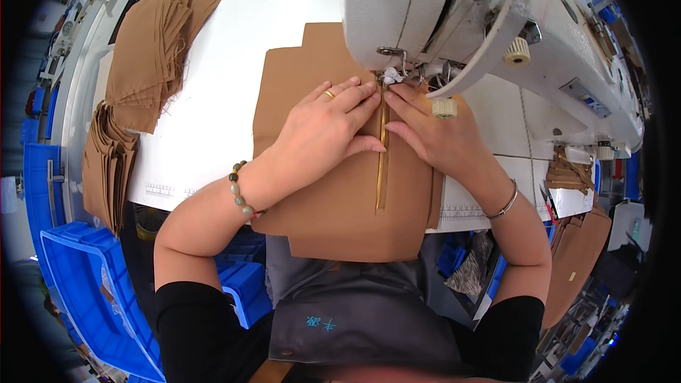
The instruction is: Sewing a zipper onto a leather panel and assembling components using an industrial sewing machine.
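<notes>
One brown fabric panel (319,216) lies flat in the middle of the frame, its upper edge under the white sewing machine (397,0) at the upper right and its lower edge over the front of the white desk (234,50). A gold zipper (382,170) runs down the panel, its upper end beneath the needle area. The left hand (333,117) rests palm down left of the zipper, thumb spread apart from the fingers, its tip at the gold strip; the right hand (436,124) lies to the right, thumb likewise apart, fingertips just beside the zipper near the needle. Neither is clamped on anything. A fanned stack of brown pieces (145,50) sits at the upper left, and a blue bin (99,298) stands at the lower left.
</notes>
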`<act>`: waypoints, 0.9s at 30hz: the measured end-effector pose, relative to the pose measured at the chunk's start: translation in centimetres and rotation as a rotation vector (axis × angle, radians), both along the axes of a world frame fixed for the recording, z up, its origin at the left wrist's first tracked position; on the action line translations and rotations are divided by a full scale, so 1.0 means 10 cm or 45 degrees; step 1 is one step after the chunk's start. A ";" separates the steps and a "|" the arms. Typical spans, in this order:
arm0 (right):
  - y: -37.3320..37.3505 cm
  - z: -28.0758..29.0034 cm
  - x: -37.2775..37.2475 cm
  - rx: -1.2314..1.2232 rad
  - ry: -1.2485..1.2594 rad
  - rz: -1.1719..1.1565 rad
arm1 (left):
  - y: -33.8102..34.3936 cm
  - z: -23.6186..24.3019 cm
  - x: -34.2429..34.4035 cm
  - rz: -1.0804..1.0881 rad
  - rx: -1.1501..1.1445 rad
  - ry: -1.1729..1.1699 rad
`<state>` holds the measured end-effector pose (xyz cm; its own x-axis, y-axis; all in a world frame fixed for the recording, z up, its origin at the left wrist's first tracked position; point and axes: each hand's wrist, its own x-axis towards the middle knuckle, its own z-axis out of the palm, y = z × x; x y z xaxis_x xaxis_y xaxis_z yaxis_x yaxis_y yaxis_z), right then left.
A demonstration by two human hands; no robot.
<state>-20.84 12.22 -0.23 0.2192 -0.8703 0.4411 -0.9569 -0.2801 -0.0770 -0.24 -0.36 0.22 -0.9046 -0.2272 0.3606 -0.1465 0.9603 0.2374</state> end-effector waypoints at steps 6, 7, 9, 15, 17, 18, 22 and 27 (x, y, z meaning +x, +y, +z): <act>-0.01 -0.01 0.00 0.007 0.005 -0.025 | -0.01 0.00 -0.01 0.009 -0.002 0.004; -0.01 -0.02 0.00 0.008 -0.009 -0.015 | -0.01 0.00 -0.01 0.017 -0.010 0.007; -0.01 -0.03 0.00 0.007 -0.022 -0.005 | -0.02 -0.01 -0.02 0.024 -0.020 0.012; -0.05 -0.04 -0.02 -0.048 -0.043 -0.009 | -0.04 -0.03 -0.03 0.041 -0.038 0.010; -0.06 -0.03 -0.02 -0.055 -0.039 -0.009 | -0.04 -0.03 -0.04 0.037 -0.032 0.006; -0.06 -0.03 -0.02 -0.055 -0.039 -0.008 | -0.04 -0.02 -0.04 0.038 -0.033 0.006; -0.03 -0.04 -0.03 -0.197 0.029 -0.034 | -0.02 -0.01 -0.03 0.043 -0.052 0.015; -0.06 -0.06 0.00 -0.295 0.085 -0.105 | -0.04 -0.08 -0.02 0.044 -0.027 0.022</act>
<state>-20.83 11.62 -0.85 0.1873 -0.7637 0.6179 -0.9780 -0.2039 0.0445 -0.41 -0.77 -0.59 -0.8901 -0.2501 0.3810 -0.1756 0.9596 0.2197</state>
